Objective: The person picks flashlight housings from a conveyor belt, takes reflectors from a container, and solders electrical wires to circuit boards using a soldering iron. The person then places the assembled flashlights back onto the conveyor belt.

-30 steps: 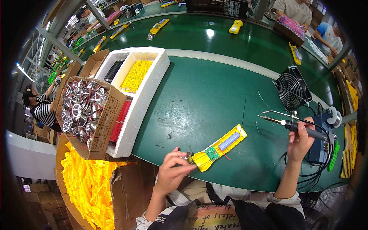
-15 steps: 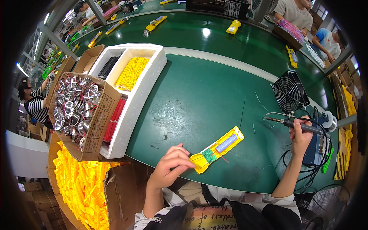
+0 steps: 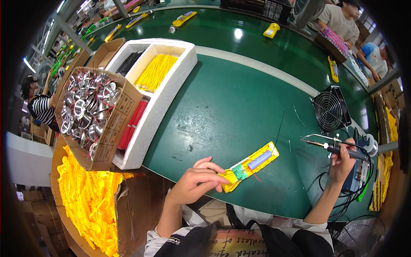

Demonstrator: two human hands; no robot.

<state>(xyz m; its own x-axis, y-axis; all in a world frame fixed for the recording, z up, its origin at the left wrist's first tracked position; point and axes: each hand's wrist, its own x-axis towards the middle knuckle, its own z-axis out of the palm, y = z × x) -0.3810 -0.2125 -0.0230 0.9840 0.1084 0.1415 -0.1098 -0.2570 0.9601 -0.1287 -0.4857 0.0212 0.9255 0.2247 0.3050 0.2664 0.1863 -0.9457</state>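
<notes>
Yellow case [image 3: 233, 185] on desk [image 3: 214, 128]. Left hand [image 3: 198, 182] at wide end; can't tell if gripping. Right hand [image 3: 342, 165] grips soldering iron [image 3: 332, 148]. Blue battery [image 3: 260, 159], green board [image 3: 239, 171] already inside; red wire [image 3: 257, 177] looks loose, likely not joined yet.

Yellow casing [image 3: 273, 151] smooth, probably plastic; reflectors [image 3: 79, 108] shiny metal; carton [image 3: 117, 128] matt cardboard.

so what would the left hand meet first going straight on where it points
Probably the wide end of the yellow flashlight half-shell; the left hand overlaps it in view, so they may already touch.
</notes>
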